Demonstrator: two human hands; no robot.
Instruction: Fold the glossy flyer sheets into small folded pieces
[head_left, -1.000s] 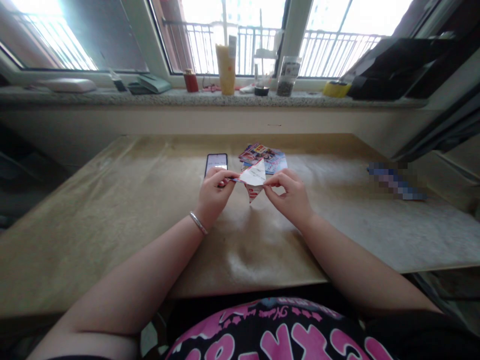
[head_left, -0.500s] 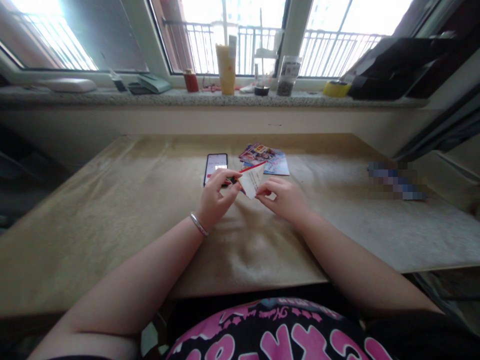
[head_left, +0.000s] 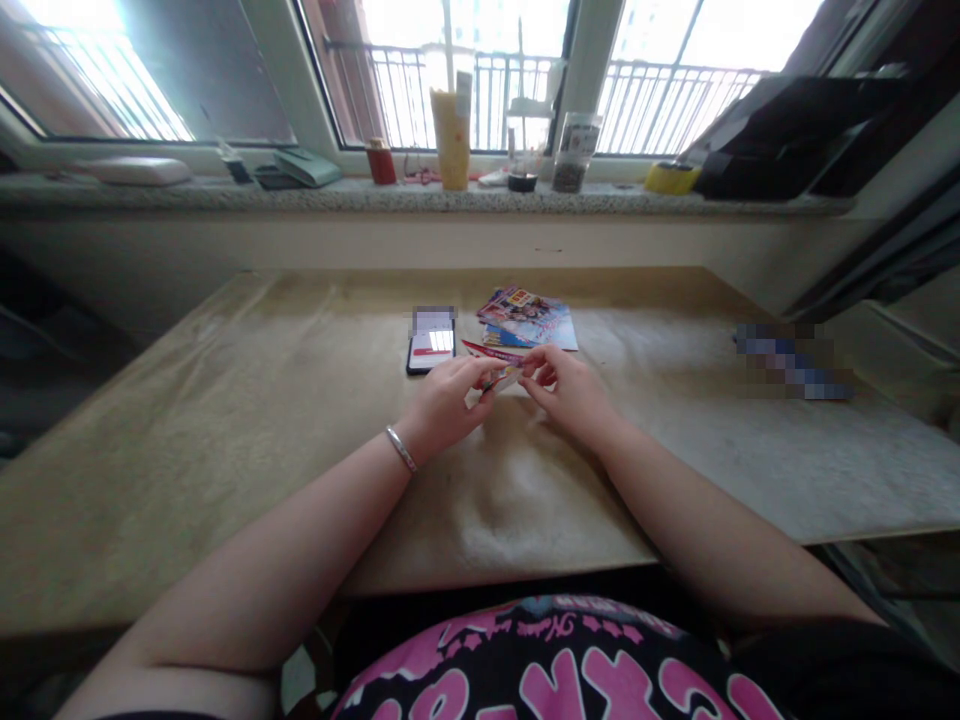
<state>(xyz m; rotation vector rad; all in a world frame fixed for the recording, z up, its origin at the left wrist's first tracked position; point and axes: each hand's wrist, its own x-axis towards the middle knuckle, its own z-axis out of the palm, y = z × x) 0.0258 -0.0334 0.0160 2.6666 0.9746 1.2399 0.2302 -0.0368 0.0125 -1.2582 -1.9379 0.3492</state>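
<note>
Between my hands is a small printed sheet of paper [head_left: 511, 377], folded, with a red edge and some white showing. My left hand [head_left: 448, 398], a silver bangle on its wrist, pinches the paper's left side between thumb and fingers. At the right side, the fingertips of my right hand [head_left: 566, 388] close on the paper. Parts of the sheet are hidden behind my fingers, so its full folded shape cannot be made out. Just beyond my hands lie several colourful printed sheets [head_left: 544, 322] in a loose pile. A phone [head_left: 420, 342] with a lit screen lies left of the pile.
A tan cover spreads over the table [head_left: 225, 420]. Toward the right end is a blurred bluish item [head_left: 795, 362]. On the stone windowsill [head_left: 345, 198] stand a yellow cup [head_left: 453, 140], a red container [head_left: 381, 162], a clear jar [head_left: 574, 155] and a yellow tape roll [head_left: 671, 178].
The white triangular face of the paper has turned mostly out of sight, and the sheet appears flatter. My left hand has shifted right, closer to my right hand, uncovering more of the phone.
</note>
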